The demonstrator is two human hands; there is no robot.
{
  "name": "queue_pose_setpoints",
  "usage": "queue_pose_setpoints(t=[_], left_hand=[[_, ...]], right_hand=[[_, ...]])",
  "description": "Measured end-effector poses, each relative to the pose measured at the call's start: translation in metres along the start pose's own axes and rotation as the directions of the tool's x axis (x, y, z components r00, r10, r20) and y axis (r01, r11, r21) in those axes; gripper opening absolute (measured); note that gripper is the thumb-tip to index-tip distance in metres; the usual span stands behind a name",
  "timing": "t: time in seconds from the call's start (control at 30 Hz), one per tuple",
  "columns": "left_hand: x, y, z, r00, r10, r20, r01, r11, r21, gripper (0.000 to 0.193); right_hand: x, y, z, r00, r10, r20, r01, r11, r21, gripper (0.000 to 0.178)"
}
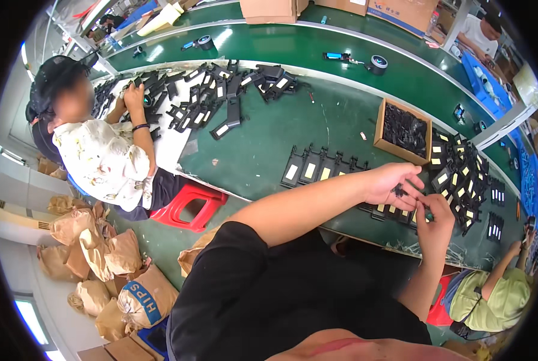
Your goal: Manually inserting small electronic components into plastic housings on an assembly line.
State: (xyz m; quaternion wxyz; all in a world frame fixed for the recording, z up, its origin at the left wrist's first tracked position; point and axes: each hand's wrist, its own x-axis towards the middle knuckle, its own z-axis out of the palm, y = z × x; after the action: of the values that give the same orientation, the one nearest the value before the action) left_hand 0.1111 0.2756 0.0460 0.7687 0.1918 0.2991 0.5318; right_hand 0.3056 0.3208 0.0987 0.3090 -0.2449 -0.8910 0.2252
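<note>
My left hand (390,184) is turned palm up over the bench, its fingers loosely curled around several small black plastic parts (399,191). Close against its fingertips, my right hand (435,218) has thumb and fingers pinched together; whatever sits between them is too small to make out. Beneath and beside both hands lies a row of flat black plastic housings (310,168) with pale labels, partly hidden by my left forearm. Just beyond my hands, a cardboard box (379,137) holds a heap of small black parts.
Piled black housings (455,174) lie right of the box, and more (214,96) at far left. A conveyor (269,43) carrying round devices runs behind the green bench (257,156). One co-worker (109,150) sits left by a red stool (190,207), another (491,295) right. Brown sacks (124,253) stand left.
</note>
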Motion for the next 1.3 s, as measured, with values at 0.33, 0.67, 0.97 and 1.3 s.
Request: queue_pose_setpoints(t=[0.33,0.67,0.97,1.3], left_hand=[[-0.003,0.021,-0.003,0.996,0.085,0.037,-0.074,0.969,-0.237,0.055],[-0.007,0.019,-0.01,0.973,0.204,-0.109,-0.224,0.949,-0.222,0.039],[-0.003,0.029,0.002,0.944,0.158,-0.288,-0.226,0.95,-0.218,0.042],[0.006,0.026,-0.036,0.971,0.236,-0.044,-0.236,0.899,-0.37,0.04]], right_hand=[[0.0,0.029,-0.019,0.982,-0.05,-0.181,0.042,0.998,-0.049,0.015],[-0.018,0.087,-0.019,0.999,-0.012,-0.048,-0.001,0.965,-0.263,0.013],[-0.006,0.089,0.001,0.994,-0.069,0.086,0.097,0.919,-0.383,0.009],[0.003,0.076,0.009,0.982,-0.033,0.185,0.106,0.91,-0.401,0.011]])
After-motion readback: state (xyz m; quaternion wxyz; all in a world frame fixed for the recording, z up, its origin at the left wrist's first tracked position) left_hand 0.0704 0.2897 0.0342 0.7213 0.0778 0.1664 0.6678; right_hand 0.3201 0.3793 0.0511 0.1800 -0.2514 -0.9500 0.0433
